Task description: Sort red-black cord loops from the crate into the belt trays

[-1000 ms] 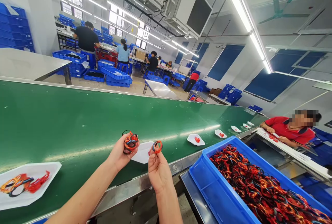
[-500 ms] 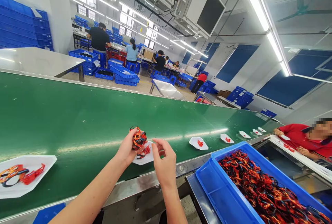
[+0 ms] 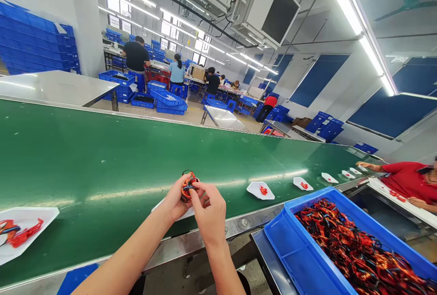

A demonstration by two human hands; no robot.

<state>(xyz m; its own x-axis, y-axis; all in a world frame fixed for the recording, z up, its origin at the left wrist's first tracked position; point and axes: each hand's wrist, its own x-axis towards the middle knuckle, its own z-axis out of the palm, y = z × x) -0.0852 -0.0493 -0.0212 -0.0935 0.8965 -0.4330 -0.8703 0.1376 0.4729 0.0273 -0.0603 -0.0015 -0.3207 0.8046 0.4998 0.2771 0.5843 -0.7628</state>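
Note:
My left hand and my right hand meet above the green conveyor belt. Together they grip a small bundle of orange, red and black cords, with the right fingers pressed on its near side. Part of the bundle is hidden by my fingers. Beneath my hands, a white paper sheet lies on the belt, mostly covered by them. Whatever lies on that sheet cannot be seen.
A blue plastic crate full of tangled orange, red and black cords stands at lower right. White sheets holding red pieces line the belt. A co-worker in a red shirt sits at far right.
My hands have come together. The right hand no longer holds its own small loop apart and now presses on the bundle in the left hand. The view has swung slightly.

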